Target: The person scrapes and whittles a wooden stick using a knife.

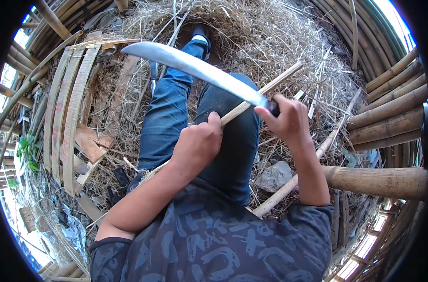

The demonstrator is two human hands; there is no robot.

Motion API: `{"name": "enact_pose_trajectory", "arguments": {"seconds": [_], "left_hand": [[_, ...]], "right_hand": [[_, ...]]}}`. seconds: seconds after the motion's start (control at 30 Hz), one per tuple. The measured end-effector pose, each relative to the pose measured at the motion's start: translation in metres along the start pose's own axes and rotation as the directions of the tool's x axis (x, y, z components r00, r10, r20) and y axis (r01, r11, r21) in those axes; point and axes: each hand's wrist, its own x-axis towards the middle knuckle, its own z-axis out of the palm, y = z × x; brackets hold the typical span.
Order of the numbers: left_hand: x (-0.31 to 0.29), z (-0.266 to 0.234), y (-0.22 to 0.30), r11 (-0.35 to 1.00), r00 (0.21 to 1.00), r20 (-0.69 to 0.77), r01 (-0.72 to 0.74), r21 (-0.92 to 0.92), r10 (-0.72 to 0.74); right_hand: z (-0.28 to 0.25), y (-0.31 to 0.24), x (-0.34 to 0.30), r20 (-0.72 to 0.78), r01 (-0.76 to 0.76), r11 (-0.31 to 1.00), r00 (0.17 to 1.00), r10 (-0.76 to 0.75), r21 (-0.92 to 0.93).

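My right hand [289, 117] is closed round the dark handle of a machete [190, 66]. Its long, curved blade reaches to the upper left, over my legs. My left hand [198, 144] grips a split bamboo stick [282, 77] that slants from near my left forearm up to the right, across my right thigh. Close to the handle the blade crosses the stick; whether the two touch I cannot tell. Part of the stick is hidden under my left hand and forearm.
Slatted wooden pallet [68, 113] stands at left beside wood scraps [89, 143]. A second blade-like tool [153, 75] is by my left leg. At right lie a grey rock [274, 176], a long pole [275, 199] and a thick bamboo pole [378, 182]. Dry straw [251, 37] covers the ground.
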Motion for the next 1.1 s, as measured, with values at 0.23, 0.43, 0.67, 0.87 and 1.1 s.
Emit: {"name": "enact_pose_trajectory", "arguments": {"seconds": [0.23,0.43,0.67,0.87,1.1], "left_hand": [[0.001,-0.004,0.004,1.0,1.0,-0.003,0.005,0.029,-0.005],[-0.003,-0.005,0.001,1.0,1.0,0.002,-0.006,-0.019,0.006],[-0.003,-0.007,-0.005,0.994,0.999,0.028,0.032,-0.108,-0.03],[0.006,-0.017,0.003,0.959,0.977,0.209,0.104,-0.265,-0.048],[0.014,-0.027,0.007,0.939,0.962,0.269,0.14,-0.313,-0.053]], "right_hand": [[-0.001,0.087,0.008,-0.023,-0.215,0.968,0.975,0.22,0.127],[0.0,0.107,0.009,-0.187,-0.229,0.972,0.954,0.234,0.051],[-0.024,0.178,-0.035,-0.207,-0.538,0.727,0.724,0.658,0.427],[-0.006,0.079,-0.056,-0.09,-0.372,0.649,0.822,0.563,0.663],[-0.007,0.0,0.002,0.006,-0.124,0.987,0.992,0.124,0.106]]}}
